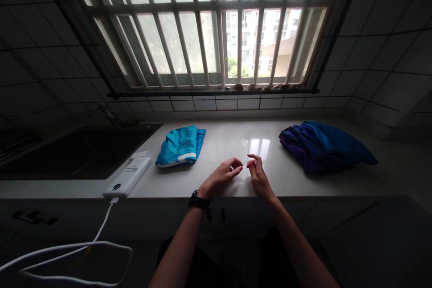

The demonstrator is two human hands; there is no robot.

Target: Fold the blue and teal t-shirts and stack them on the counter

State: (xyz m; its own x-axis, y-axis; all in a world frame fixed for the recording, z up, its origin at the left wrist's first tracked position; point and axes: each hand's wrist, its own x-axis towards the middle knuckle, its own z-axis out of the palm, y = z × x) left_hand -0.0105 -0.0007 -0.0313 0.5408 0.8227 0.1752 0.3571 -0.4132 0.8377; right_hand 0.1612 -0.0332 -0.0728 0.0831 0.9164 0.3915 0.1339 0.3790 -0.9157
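My left hand [225,173] hovers over or rests on the white countertop [222,139] near its front edge, fingers loosely curled with a small gap to the thumb and nothing in it. Facing it across a narrow gap is my right hand [259,175], also empty, its index finger extended and the others bent. To the left of my hands lies a folded bright blue cloth [180,144] with a white patch along its near edge. On the right side lies a bunched dark blue and purple cloth [324,146]. Neither hand touches a cloth.
A white power bank [130,175] sits at the counter's front left, its white cable [104,225] hanging over the edge. Beyond it is a dark sink [87,148] with a faucet [110,114]. A barred window [209,31] rises behind the counter, with small lumps along its sill.
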